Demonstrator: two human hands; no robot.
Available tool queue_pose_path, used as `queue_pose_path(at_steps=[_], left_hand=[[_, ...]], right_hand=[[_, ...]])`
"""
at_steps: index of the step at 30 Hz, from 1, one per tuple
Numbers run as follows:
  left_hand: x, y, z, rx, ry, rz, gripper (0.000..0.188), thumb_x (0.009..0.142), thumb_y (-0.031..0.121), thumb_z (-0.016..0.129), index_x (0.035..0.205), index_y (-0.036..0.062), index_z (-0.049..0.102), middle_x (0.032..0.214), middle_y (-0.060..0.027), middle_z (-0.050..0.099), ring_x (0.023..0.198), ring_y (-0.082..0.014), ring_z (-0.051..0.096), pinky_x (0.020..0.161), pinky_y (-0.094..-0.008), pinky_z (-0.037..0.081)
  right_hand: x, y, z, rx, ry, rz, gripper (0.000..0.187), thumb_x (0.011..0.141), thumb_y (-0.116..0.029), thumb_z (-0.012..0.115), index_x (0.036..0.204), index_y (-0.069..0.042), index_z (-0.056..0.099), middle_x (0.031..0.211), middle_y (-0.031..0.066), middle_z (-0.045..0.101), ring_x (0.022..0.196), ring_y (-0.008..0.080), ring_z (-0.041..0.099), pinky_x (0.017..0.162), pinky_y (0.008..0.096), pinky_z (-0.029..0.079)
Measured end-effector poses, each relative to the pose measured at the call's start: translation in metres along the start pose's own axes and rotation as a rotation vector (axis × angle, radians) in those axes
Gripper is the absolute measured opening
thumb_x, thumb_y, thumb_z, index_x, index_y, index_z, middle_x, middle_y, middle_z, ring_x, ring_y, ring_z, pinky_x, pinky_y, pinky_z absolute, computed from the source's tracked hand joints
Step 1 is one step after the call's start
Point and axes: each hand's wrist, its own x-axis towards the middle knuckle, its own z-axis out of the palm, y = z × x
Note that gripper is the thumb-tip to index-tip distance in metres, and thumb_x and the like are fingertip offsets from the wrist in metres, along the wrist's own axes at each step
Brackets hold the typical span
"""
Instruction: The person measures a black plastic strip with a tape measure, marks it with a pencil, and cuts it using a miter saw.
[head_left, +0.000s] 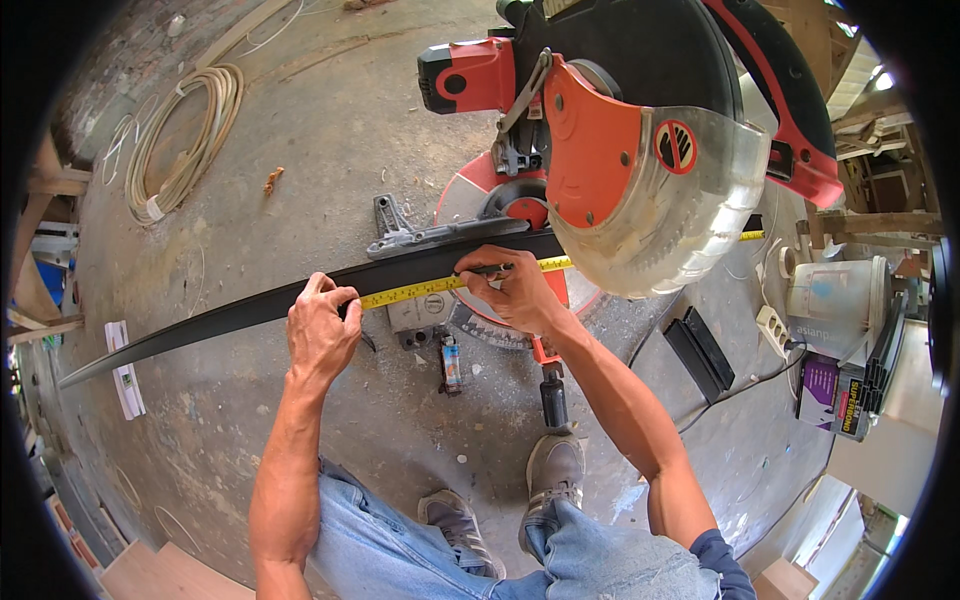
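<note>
A long black profile bar (220,322) lies across the base of a red and black mitre saw (590,150), under its raised head and clear blade guard (690,215). A yellow tape measure blade (412,291) stretches along the bar's near edge. My left hand (322,332) is closed, pinching the tape against the bar. In my right hand (522,298) a dark pen (486,269) is gripped, its tip at the bar beside the tape. Part of the tape is hidden by my right hand and the guard.
A coiled hose (195,150) lies on the concrete floor at far left. A white support (124,370) sits under the bar's left end. On the right are short black pieces (698,352), a power strip (772,332), a bucket (840,300) and cables. A small can (451,364) stands near my shoes.
</note>
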Motion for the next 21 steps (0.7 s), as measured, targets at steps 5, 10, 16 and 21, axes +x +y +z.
queue_pose_path(at_steps=[5, 10, 16, 21], left_hand=[[0.0003, 0.0009, 0.0003, -0.003, 0.004, -0.002, 0.02, 0.086, 0.018, 0.07, 0.098, 0.0061, 0.081, 0.094, -0.0126, 0.065, 0.084, -0.0306, 0.07, 0.079, -0.042, 0.057], [-0.0003, -0.0036, 0.0011, -0.015, -0.005, -0.016, 0.021, 0.086, 0.018, 0.07, 0.098, 0.0057, 0.081, 0.094, -0.0132, 0.066, 0.084, -0.031, 0.07, 0.079, -0.0421, 0.057], [0.0007, 0.0017, 0.0001, 0.001, -0.001, -0.001, 0.021, 0.086, 0.018, 0.07, 0.099, 0.0047, 0.08, 0.095, -0.0136, 0.066, 0.084, -0.0308, 0.07, 0.078, -0.0421, 0.057], [0.0002, -0.0009, 0.0012, -0.012, -0.01, -0.022, 0.021, 0.086, 0.019, 0.07, 0.098, 0.0044, 0.08, 0.095, -0.0136, 0.066, 0.083, -0.0306, 0.07, 0.078, -0.0419, 0.057]], right_hand=[[-0.0005, -0.0006, 0.0, -0.008, 0.003, -0.009, 0.018, 0.097, -0.012, 0.064, 0.107, 0.002, 0.069, 0.098, 0.011, 0.07, 0.084, 0.0187, 0.064, 0.078, 0.0347, 0.055], [0.0009, 0.0012, 0.0039, 0.005, 0.01, -0.003, 0.018, 0.097, -0.012, 0.064, 0.106, 0.002, 0.07, 0.097, 0.0112, 0.07, 0.084, 0.0183, 0.064, 0.078, 0.0341, 0.055], [-0.001, 0.0041, 0.0005, 0.01, 0.014, -0.012, 0.018, 0.097, -0.011, 0.064, 0.106, 0.003, 0.07, 0.096, 0.0115, 0.07, 0.082, 0.0175, 0.063, 0.076, 0.0338, 0.054], [-0.0005, 0.0025, 0.002, 0.002, 0.023, -0.007, 0.018, 0.097, -0.012, 0.064, 0.106, 0.003, 0.069, 0.096, 0.0116, 0.07, 0.081, 0.0176, 0.062, 0.075, 0.0337, 0.053]])
